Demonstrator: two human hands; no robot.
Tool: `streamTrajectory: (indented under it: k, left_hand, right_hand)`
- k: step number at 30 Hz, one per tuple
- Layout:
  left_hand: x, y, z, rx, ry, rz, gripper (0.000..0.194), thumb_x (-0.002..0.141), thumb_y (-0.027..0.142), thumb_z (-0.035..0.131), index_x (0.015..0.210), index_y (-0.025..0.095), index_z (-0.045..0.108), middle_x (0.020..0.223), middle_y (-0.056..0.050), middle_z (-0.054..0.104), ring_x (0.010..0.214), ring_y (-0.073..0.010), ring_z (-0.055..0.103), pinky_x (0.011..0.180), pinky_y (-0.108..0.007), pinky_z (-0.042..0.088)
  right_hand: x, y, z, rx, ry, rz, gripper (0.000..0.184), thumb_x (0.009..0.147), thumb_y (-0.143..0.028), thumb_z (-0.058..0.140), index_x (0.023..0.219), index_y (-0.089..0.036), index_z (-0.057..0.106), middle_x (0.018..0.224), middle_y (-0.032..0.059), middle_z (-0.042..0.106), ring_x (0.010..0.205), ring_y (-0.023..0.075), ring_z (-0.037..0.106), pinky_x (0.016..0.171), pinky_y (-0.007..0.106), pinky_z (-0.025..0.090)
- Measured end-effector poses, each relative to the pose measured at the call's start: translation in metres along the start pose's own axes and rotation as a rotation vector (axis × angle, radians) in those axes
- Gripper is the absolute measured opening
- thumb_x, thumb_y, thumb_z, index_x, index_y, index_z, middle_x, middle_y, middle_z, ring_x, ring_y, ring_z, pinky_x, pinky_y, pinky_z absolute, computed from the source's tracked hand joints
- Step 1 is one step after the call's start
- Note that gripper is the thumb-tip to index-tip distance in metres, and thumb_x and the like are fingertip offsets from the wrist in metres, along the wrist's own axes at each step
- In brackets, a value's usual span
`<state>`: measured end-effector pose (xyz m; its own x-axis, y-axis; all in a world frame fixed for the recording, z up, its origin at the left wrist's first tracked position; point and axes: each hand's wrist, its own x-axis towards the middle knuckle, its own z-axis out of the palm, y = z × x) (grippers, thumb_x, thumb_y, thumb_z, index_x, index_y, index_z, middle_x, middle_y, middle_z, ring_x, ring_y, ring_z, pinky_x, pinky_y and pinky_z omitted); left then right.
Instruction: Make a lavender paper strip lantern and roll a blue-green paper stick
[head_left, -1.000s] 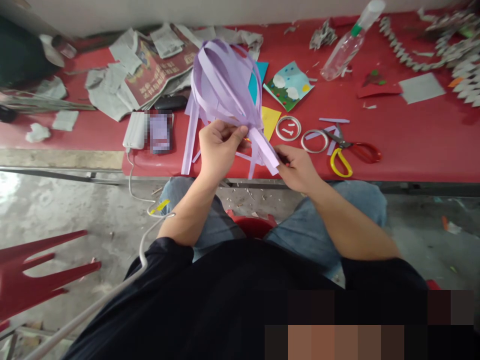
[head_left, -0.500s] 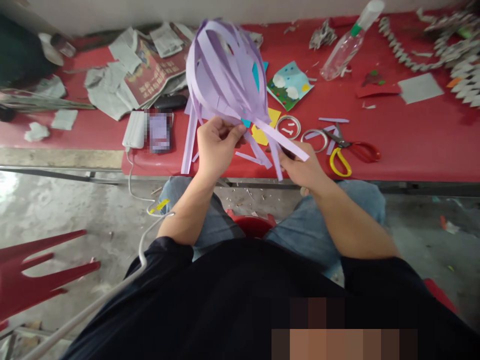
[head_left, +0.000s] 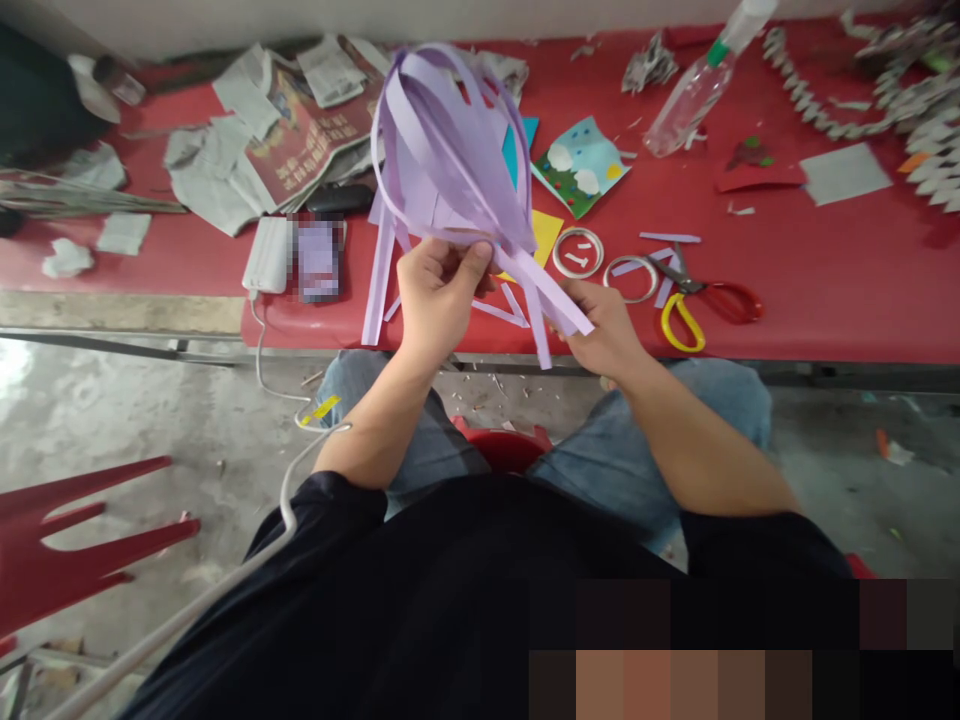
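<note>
A bundle of looped purple paper strips (head_left: pixel 454 140) rises above the red table, with several loose ends hanging down. My left hand (head_left: pixel 439 295) pinches its lower edge between thumb and fingers. My right hand (head_left: pixel 600 325) lies behind two dangling strip ends (head_left: pixel 544 285); its fingers are curled and partly hidden by them, so I cannot make out what they hold. Yellow paper (head_left: pixel 547 240) and blue paper (head_left: pixel 521 145) show behind the bundle. Right of the hands lie two tape rolls (head_left: pixel 577 253) and scissors (head_left: pixel 694 288) with one yellow and one red handle.
Newspaper (head_left: pixel 307 140), a white power bank (head_left: pixel 267 255) and a phone (head_left: pixel 319 260) lie on the left. A painted card (head_left: pixel 581 167), a clear bottle (head_left: pixel 690 100) and a folded-paper chain (head_left: pixel 810 105) are at the back right. A white cable (head_left: pixel 289 490) crosses my left arm.
The purple bundle has turned and its loops have narrowed. The hanging strip ends have shifted left and slightly down. Both hands have stayed almost in place.
</note>
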<state>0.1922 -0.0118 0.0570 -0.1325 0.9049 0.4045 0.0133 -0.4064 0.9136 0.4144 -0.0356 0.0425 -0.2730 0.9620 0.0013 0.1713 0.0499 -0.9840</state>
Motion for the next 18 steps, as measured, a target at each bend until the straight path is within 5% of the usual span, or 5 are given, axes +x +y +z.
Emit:
streamTrajectory:
  k: [10, 18]
  left_hand:
    - [0.006, 0.002, -0.005, 0.051, -0.022, 0.022, 0.014, 0.101, 0.029, 0.079, 0.092, 0.019, 0.08, 0.072, 0.001, 0.075, 0.057, -0.0077, 0.069, 0.053, -0.019, 0.056]
    - [0.006, -0.001, -0.003, 0.021, 0.013, -0.054, 0.018, 0.098, 0.037, 0.083, 0.094, 0.019, 0.079, 0.071, 0.002, 0.075, 0.052, -0.0077, 0.069, 0.05, -0.018, 0.056]
  right_hand:
    - [0.001, 0.018, -0.003, -0.127, 0.026, -0.118, 0.034, 0.104, -0.058, 0.074, 0.112, -0.026, 0.083, 0.076, -0.0003, 0.064, 0.065, 0.0157, 0.053, 0.06, 0.033, 0.042]
    - [0.002, 0.016, -0.004, -0.191, 0.044, -0.137, 0.032, 0.103, -0.054, 0.074, 0.112, -0.025, 0.084, 0.076, 0.0004, 0.065, 0.066, 0.0164, 0.053, 0.06, 0.031, 0.042]
